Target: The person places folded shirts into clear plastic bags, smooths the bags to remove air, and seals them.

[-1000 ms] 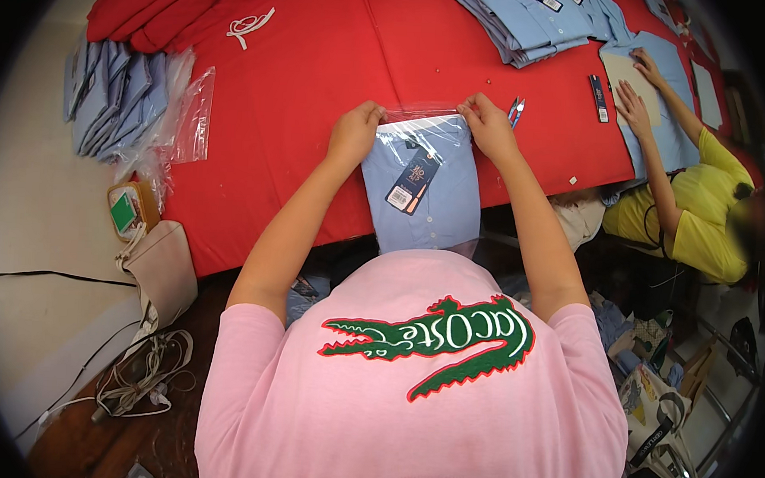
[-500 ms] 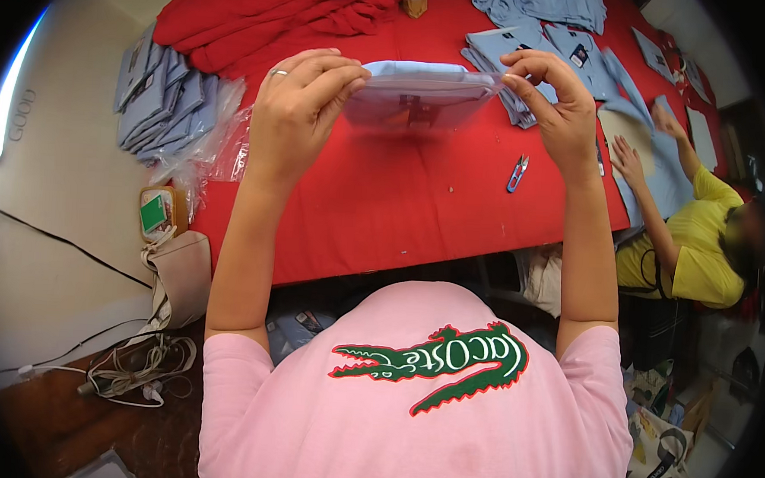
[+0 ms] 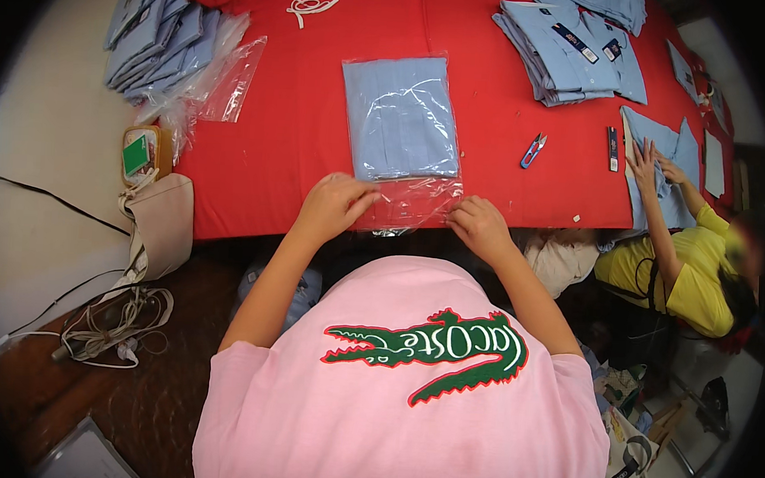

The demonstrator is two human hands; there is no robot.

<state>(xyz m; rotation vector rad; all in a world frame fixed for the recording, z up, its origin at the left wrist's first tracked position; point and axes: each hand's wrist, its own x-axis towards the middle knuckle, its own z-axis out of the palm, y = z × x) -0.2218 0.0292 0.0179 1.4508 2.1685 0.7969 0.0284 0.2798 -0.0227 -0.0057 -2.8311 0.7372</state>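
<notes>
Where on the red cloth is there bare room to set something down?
Bare red cloth lies between the clear bags and the bagged shirt; a narrower strip separates that shirt from the snips. Crowding is at right: stacked shirts and a co-worker's hands.

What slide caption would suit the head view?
Left hand and right hand at near end of clear bag, folded blue garment inside.

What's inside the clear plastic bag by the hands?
A folded light-blue cloth garment lies in the clear plastic bag, stopping short of its near end. The garment's downward side is covered and cannot be seen.
</notes>
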